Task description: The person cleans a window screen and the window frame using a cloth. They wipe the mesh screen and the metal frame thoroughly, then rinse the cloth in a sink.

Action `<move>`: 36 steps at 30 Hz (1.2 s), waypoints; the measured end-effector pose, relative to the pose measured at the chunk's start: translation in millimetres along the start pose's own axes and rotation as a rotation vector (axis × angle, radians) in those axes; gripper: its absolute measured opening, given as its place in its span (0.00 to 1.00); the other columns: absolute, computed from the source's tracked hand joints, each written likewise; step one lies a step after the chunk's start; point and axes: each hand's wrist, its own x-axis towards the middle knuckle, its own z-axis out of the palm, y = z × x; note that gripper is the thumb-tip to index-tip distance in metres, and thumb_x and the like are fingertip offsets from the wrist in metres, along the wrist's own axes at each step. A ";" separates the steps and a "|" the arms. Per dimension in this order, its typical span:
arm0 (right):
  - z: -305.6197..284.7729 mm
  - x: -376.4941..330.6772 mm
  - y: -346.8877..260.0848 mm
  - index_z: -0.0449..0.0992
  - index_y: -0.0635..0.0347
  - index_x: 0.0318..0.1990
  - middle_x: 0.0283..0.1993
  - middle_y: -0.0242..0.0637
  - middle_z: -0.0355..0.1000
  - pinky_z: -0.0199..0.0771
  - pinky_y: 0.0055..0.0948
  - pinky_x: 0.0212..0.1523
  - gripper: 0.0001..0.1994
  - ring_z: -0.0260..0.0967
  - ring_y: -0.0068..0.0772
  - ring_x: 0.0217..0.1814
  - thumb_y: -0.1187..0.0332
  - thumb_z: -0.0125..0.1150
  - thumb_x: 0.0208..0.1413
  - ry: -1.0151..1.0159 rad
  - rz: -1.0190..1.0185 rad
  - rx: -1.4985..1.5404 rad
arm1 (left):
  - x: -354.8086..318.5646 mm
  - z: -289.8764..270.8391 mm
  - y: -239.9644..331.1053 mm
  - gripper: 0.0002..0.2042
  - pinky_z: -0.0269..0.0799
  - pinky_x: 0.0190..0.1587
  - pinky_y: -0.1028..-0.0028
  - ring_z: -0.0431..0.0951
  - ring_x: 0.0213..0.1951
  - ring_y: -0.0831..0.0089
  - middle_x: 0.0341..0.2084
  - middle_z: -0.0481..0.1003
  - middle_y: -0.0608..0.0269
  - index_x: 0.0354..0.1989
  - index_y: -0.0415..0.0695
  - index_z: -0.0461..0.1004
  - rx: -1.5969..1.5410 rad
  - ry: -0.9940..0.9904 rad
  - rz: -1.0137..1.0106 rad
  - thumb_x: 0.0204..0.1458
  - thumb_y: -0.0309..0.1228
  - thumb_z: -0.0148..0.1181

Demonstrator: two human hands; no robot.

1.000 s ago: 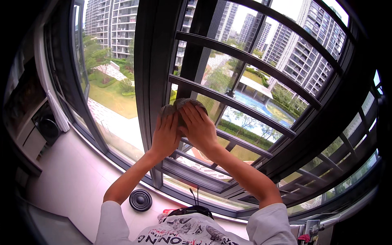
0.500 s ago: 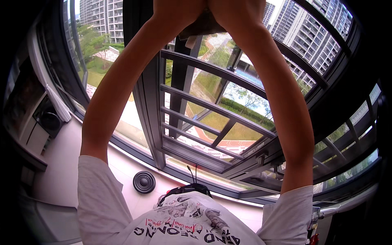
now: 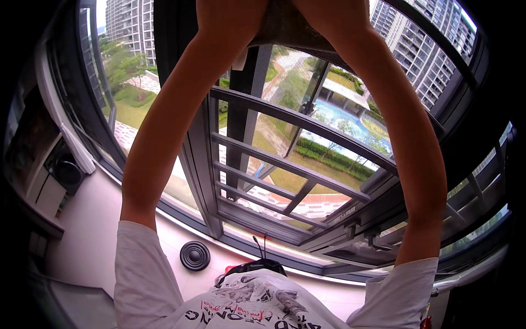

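Note:
Both my arms reach up and forward to a dark-framed window (image 3: pixel 304 115). My left hand (image 3: pixel 233 19) and my right hand (image 3: pixel 334 16) are at the top edge of the picture, with their fingers out of sight. A dark brownish cloth (image 3: pixel 290 30) stretches between them, its lower edge hanging below my wrists. Both hands appear closed on it. By my left wrist a small pale tag (image 3: pixel 239 60) sticks out from the cloth. Behind the cloth is the window's mesh and dark bars.
A black round ridged disc (image 3: pixel 195 256) lies on the pale floor (image 3: pixel 87 219). A black bag-like object (image 3: pixel 257 267) is in front of my shirt. A gathered white curtain (image 3: pixel 74 143) and a dark round speaker-like thing (image 3: pixel 67 169) stand at the left. Window handles (image 3: pixel 375 239) jut out at the right.
My hands have moved apart, so more of the cloth shows between them. Both arms sit slightly farther right in the picture, and the view has shifted a little.

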 end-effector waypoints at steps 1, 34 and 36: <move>4.9 3.1 -4.3 0.79 0.68 0.52 0.74 0.40 0.56 0.49 0.49 0.73 0.23 0.47 0.37 0.78 0.59 0.61 0.54 0.064 -0.036 0.073 | 1.8 7.1 -9.1 0.15 0.65 0.53 0.60 0.71 0.49 0.58 0.42 0.72 0.53 0.47 0.35 0.75 0.004 0.069 0.036 0.53 0.27 0.51; -152.7 -271.6 -215.2 0.55 0.60 0.74 0.79 0.33 0.50 0.31 0.35 0.80 0.38 0.39 0.27 0.82 0.43 0.46 0.63 -0.733 -0.355 0.596 | -377.1 -90.5 42.5 0.37 0.46 0.73 0.50 0.53 0.72 0.44 0.68 0.56 0.31 0.67 0.26 0.57 -0.428 -0.871 0.027 0.61 0.50 0.48; -154.1 -255.9 -208.3 0.58 0.58 0.73 0.79 0.30 0.50 0.35 0.34 0.79 0.36 0.40 0.26 0.81 0.48 0.50 0.62 -0.711 -0.324 0.631 | -370.3 -96.5 44.8 0.36 0.45 0.73 0.50 0.53 0.72 0.44 0.68 0.56 0.31 0.67 0.25 0.56 -0.420 -0.836 -0.021 0.62 0.48 0.47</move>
